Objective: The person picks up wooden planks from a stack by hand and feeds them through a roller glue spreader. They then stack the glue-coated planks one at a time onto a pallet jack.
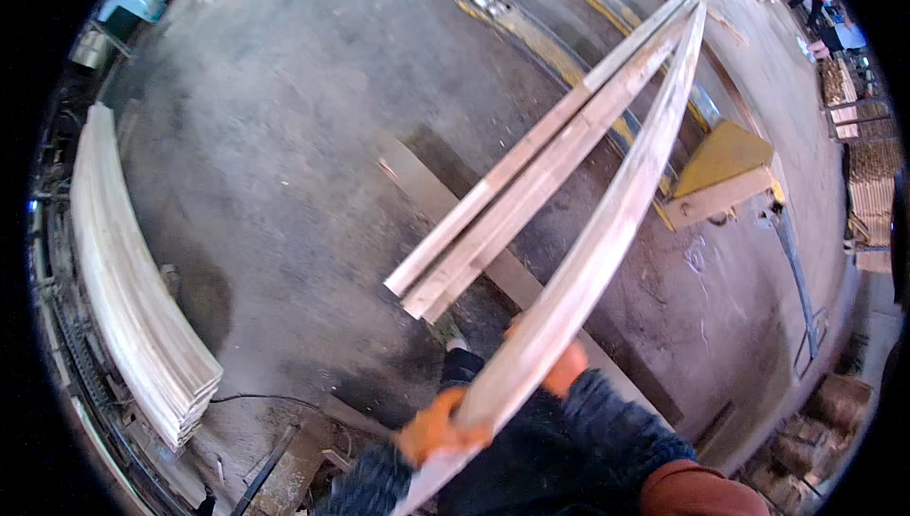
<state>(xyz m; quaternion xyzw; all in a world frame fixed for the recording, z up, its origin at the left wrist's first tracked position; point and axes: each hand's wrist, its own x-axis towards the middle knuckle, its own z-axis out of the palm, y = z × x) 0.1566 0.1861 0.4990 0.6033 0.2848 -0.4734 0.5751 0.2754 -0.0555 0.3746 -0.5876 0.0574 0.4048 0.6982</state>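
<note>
A long pale wooden plank [597,265] slants from the lower edge up to the far right. My left hand [441,429], in an orange glove, is closed around it near its close end. Farther along, my right hand [567,370], also in an orange glove, grips the plank's right side, with some fingers hidden beneath the wood. To the left of the held plank lie several narrow boards [531,189], side by side. Their near ends extend past a wooden beam [427,184] that crosses under them. At the far end, the held plank's tip overlaps or lies close to theirs.
A yellow pallet jack [725,161] stands at right, its forks running away under the boards. A tall stack of planks [133,279] rises on the left beside machinery. A thin cable [275,398] crosses the floor. Two people [839,37] are far off at upper right, near stacked wood [870,184].
</note>
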